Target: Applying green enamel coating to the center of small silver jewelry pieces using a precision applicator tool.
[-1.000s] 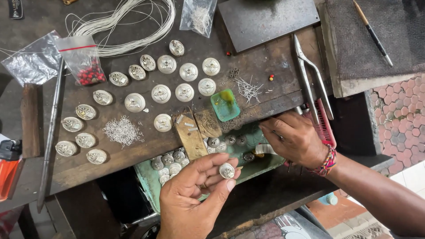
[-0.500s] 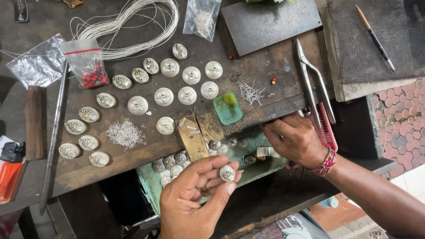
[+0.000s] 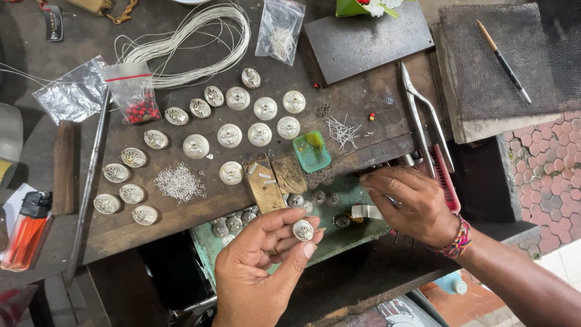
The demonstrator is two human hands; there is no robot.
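The small round silver button-like disc with an embossed face (image 3: 303, 230) sits pinched in the left hand (image 3: 260, 272), thumb tip on one edge and fingertips on the other. So that grip is narrow and closed right on the disc, held up over the front lip of the dark, worn wooden bench (image 3: 151, 224), just above a shallow green tray (image 3: 339, 239) tucked under the bench edge. More of the same discs lie loose in that tray.

The right hand (image 3: 411, 203) is curled over the tray's right side, fingers bent down close together. It seems to have something thin in it, but I can't tell what, or how tight the grip is. A small silver strip (image 3: 366, 211) lies just beside its fingers.

Not much open room further up: rows of matching silver discs (image 3: 230, 134) cover the middle of the bench, with a heap of tiny silver wire rings (image 3: 180, 181) to the left and a small green square dish (image 3: 311, 151) near the front edge. Long metal tweezers (image 3: 423, 115) lie along the right edge, and a coil of silver wire (image 3: 193, 36) at the back. An orange lighter (image 3: 27, 233) sits at the far left.
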